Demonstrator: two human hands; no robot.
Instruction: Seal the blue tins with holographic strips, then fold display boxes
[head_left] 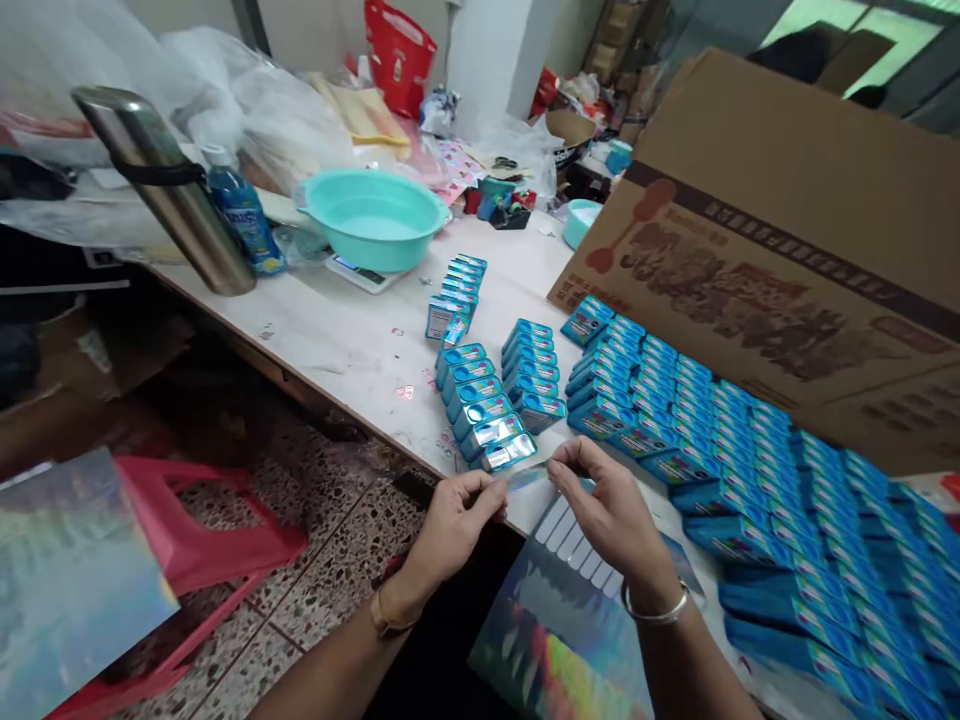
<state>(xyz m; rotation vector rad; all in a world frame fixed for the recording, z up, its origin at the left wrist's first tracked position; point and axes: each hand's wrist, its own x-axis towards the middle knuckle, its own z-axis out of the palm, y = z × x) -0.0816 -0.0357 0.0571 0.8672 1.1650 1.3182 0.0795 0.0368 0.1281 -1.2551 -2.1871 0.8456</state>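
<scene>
My left hand (459, 522) pinches one end of a thin, see-through sticker strip (529, 470); my right hand (611, 505) pinches its other end. The strip is stretched between them above the table's front edge. Under my right hand lies a shiny rainbow sticker sheet (559, 620) with a row of pale, rounded strip shapes near its top. Just beyond my fingers stands a row of small blue boxes (480, 405) with shiny tops. A second short row of blue boxes (532, 365) stands to its right, and a further row (456, 290) lies farther back.
Many blue boxes (720, 450) stand in packed rows at the right, before a large cardboard carton (780, 240). A turquoise basin (375, 220) sits on a scale (364, 275). A steel flask (169, 190) and blue bottle (244, 215) are left; a red stool (202, 530) is below.
</scene>
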